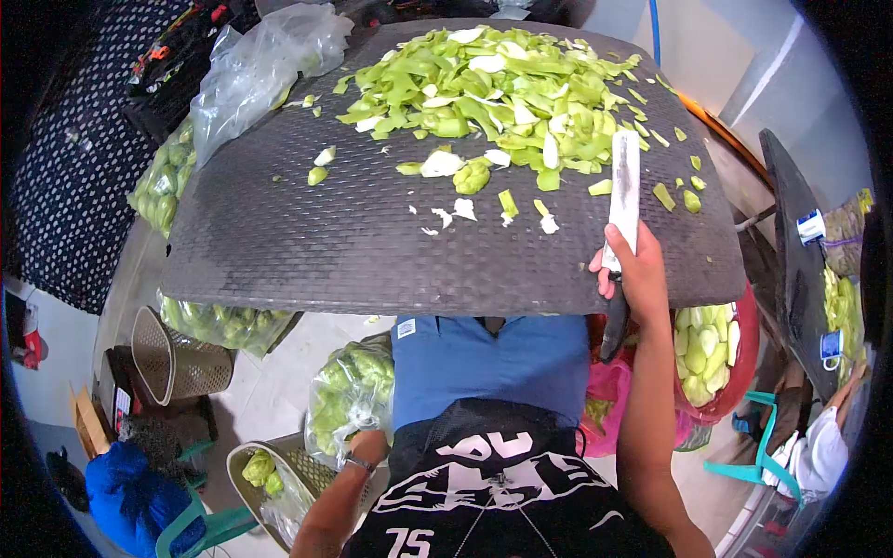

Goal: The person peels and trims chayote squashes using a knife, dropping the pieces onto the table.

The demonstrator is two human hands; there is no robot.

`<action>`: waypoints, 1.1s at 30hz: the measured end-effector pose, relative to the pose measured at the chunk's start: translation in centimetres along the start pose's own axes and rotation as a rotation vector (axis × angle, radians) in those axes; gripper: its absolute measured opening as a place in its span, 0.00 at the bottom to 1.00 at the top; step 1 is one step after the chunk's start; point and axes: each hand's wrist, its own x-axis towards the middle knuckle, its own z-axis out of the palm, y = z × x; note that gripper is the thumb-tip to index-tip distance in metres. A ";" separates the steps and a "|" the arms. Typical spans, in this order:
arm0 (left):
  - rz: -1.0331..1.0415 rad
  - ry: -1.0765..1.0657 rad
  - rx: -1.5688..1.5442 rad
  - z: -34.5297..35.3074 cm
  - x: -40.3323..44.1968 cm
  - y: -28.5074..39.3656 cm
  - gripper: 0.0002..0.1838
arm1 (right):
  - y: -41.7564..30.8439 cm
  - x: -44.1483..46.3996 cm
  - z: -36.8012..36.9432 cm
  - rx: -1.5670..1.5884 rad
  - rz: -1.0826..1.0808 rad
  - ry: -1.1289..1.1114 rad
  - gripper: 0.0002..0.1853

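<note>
A knife [625, 186] with a wide pale blade and black handle is in my right hand [637, 270], over the right part of the dark woven table [372, 251]; its blade points away from me. Green and white peelings [502, 88] form a large pile at the table's far side. Small scraps and a knobbly green piece [472, 177] lie nearer. Down at my left side, my left hand [366, 448] is at a clear plastic bag [349, 395] of green vegetables. Its fingers are hidden at the bag.
A red basin [741, 363] of peeled pieces stands below the table's right edge, beside a pink bag [609, 391]. Baskets [181, 358] and a bag of green vegetables [223, 321] are at lower left. Another person's arm [851, 386] shows at far right.
</note>
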 end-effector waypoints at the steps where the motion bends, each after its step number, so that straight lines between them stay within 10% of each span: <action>1: 0.142 -0.021 0.090 0.5 1.3 -0.2 0.13 | 0.0 0.1 0.1 0.001 -0.011 0.000 0.14; 15: 0.139 -0.361 0.507 1.6 4.9 -0.5 0.18 | 0.2 -0.5 0.3 -0.028 -0.053 0.056 0.14; 20: -0.150 0.163 -0.366 10.3 7.2 -5.1 0.17 | -0.1 -0.7 0.4 -0.033 -0.044 0.069 0.15; 27: 0.434 -0.020 0.549 1.6 5.8 -1.8 0.12 | 0.1 -0.6 0.6 -0.034 -0.054 0.085 0.15; 31: 0.248 0.049 0.352 2.9 6.8 -4.6 0.11 | 0.3 -0.6 0.5 -0.047 -0.067 0.080 0.15; 33: 0.398 0.013 0.765 1.7 5.5 -4.3 0.11 | 0.3 -0.6 0.4 -0.043 -0.078 0.069 0.15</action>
